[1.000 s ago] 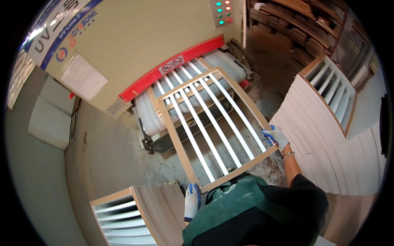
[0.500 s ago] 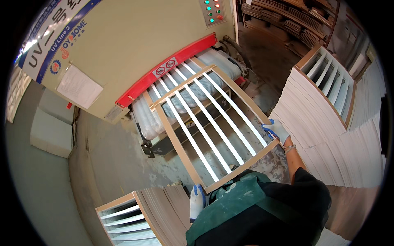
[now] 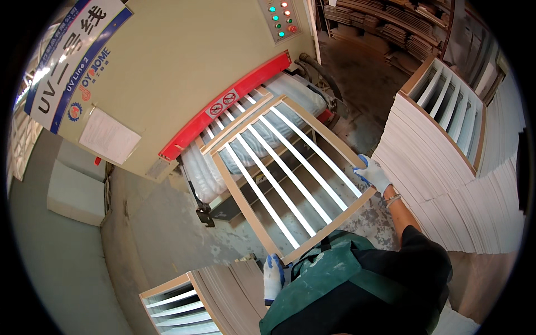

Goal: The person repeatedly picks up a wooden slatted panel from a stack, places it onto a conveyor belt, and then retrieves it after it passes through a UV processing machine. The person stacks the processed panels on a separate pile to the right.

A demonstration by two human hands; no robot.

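Note:
Both my hands hold a slatted frame (image 3: 329,228) with tan rails and glossy white slats, tilted out from the machine toward my body. My left hand (image 3: 273,279), in a white glove with blue fingertips, is closed on its near left corner. My right hand (image 3: 373,173), gloved alike, grips the right side rail close to the near right corner. The frame's far end lies over a white textured conveyor bed (image 3: 206,181); whether it touches is unclear. Beyond it, a second slatted frame (image 3: 237,127) sits partly under the machine's red guard (image 3: 223,105).
The large beige machine (image 3: 184,50) has a panel of lit buttons (image 3: 279,19). Tall stacks of similar frames stand at the right (image 3: 424,167) and near left (image 3: 229,285). A rack with thin boards (image 3: 385,25) is at the back right. Metal brackets jut from the conveyor's front corner.
The held frame has come slightly away from the machine, and the near rail of the second frame now shows more clearly behind it. Both hands keep their grip. The view has shifted a little.

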